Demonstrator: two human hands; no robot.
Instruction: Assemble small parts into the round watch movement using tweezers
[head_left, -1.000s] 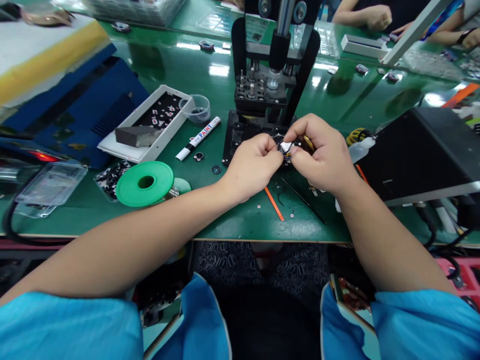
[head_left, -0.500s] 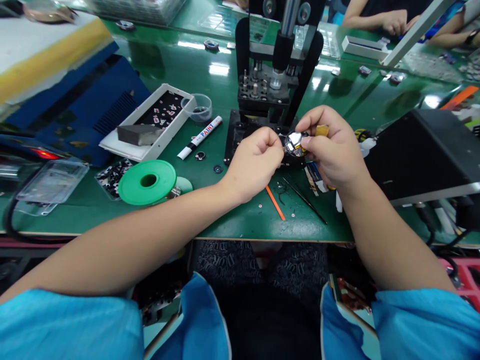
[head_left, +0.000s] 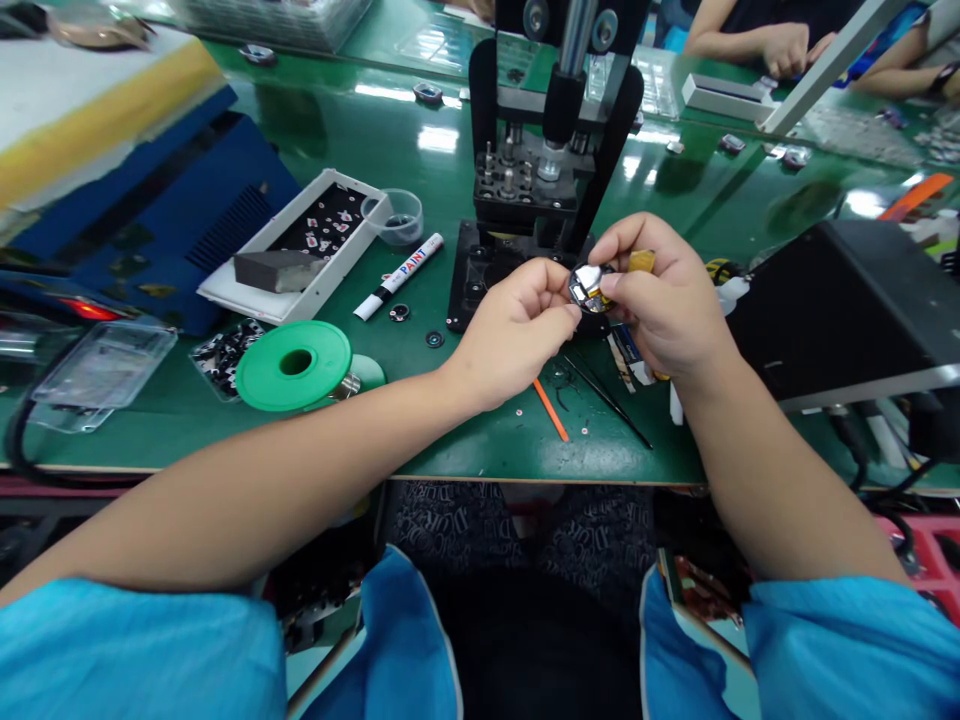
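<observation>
A small round electronic part (head_left: 588,289) with a shiny silver face is pinched between the thumb and fingers of my right hand (head_left: 664,295). A yellow-brown flap (head_left: 641,261) sticks out beside my right fingers. My left hand (head_left: 517,330) is closed, its thumb and fingertips at the left edge of the round part; whether they grip that edge or something tiny is hidden. Both hands are above the front of the black press base (head_left: 469,290). Below them on the green table lie an orange stick (head_left: 551,410) and dark tweezers (head_left: 609,402).
The black press (head_left: 525,190) stands behind my hands. To the left are a paint marker (head_left: 399,277), a white tray (head_left: 341,272), a green spool (head_left: 294,365) and a blue machine (head_left: 187,210). A black box (head_left: 847,310) stands at right. Another person's hand (head_left: 786,50) is at the far side.
My left thumb has extended toward the round part's lower left edge, and my left hand has shifted slightly right. The round part has tilted a little in my right hand.
</observation>
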